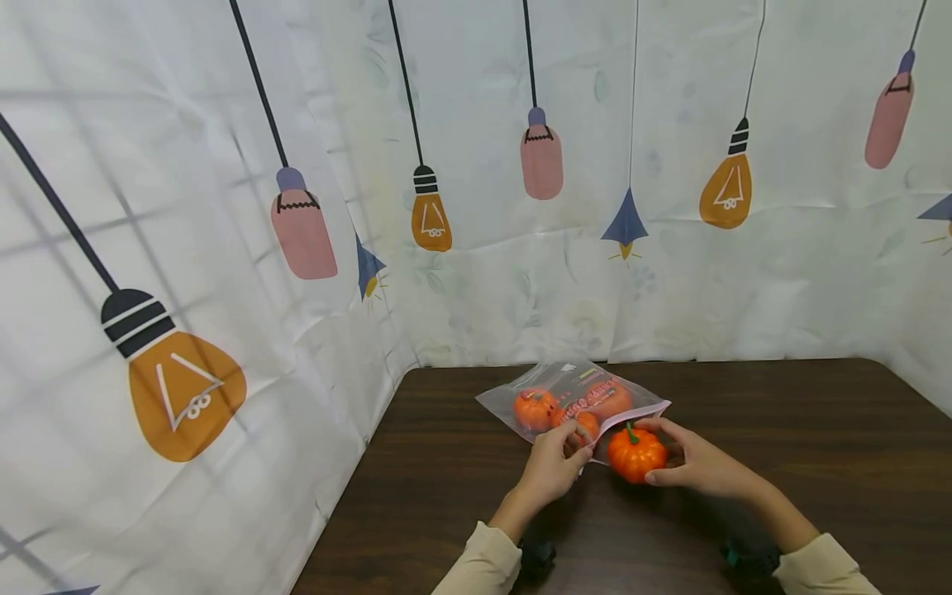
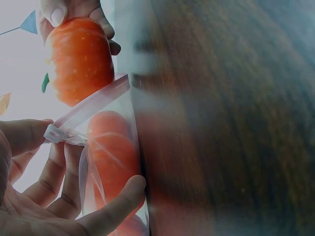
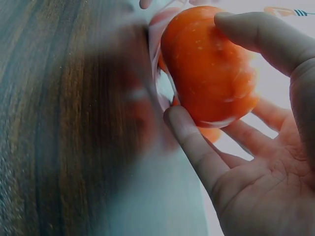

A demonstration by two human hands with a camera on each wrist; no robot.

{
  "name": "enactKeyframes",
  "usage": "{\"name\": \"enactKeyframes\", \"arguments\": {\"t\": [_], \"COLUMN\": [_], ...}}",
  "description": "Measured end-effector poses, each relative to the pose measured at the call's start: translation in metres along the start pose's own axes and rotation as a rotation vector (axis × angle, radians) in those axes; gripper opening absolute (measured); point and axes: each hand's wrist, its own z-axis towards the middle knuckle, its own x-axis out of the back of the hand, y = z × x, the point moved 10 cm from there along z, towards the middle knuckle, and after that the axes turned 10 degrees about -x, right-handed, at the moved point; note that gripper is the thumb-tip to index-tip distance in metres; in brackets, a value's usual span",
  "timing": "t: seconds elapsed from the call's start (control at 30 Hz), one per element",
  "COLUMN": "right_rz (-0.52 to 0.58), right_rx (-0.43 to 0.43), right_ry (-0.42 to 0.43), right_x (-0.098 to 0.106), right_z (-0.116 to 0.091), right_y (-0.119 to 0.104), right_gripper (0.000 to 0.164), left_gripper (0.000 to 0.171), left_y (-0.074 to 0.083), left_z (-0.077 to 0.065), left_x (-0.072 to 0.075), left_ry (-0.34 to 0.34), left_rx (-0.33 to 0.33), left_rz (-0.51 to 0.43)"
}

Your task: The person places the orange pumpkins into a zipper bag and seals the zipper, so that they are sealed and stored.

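In the head view, my right hand [image 1: 702,464] grips an orange toy pumpkin [image 1: 637,456] with a green stem, thumb on one side and fingers on the other. That pumpkin is right at the mouth of a clear zip bag [image 1: 573,378]. Several orange pumpkins [image 1: 535,409] lie inside the bag. My left hand [image 1: 549,469] pinches the near corner of the bag's mouth. The left wrist view has the pinkish zip edge [image 2: 93,102] slanting from the left thumb toward the held pumpkin [image 2: 81,61]. Up close in the right wrist view, the right fingers curl around the pumpkin [image 3: 206,64].
The bag lies toward the back of a dark brown wooden table [image 1: 803,430]. A white curtain [image 1: 476,297] printed with hanging lamps stands behind the table and along its left side. Dark devices [image 1: 537,555] sit at both wrists.
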Motion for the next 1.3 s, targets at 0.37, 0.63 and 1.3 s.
{"name": "enactKeyframes", "arguments": {"t": [0.37,0.63,1.3], "right_rz": [-0.089,-0.171,-0.288], "right_rx": [-0.127,-0.158,-0.247], "right_ry": [0.108,0.256,0.432], "right_x": [0.005,0.013,0.014], "right_z": [0.009,0.013,0.014], "right_y": [0.013,0.014,0.009], "right_gripper": [0.076,0.080,0.085], "left_gripper": [0.007,0.007,0.008], "left_y": [-0.001,-0.002,-0.002], "left_z": [0.000,-0.001,-0.001], "left_x": [0.000,-0.001,-0.001], "left_ry": [-0.002,-0.006,-0.005], "left_rx": [0.005,0.019,0.018], "left_rz": [0.004,-0.020,-0.007]}}
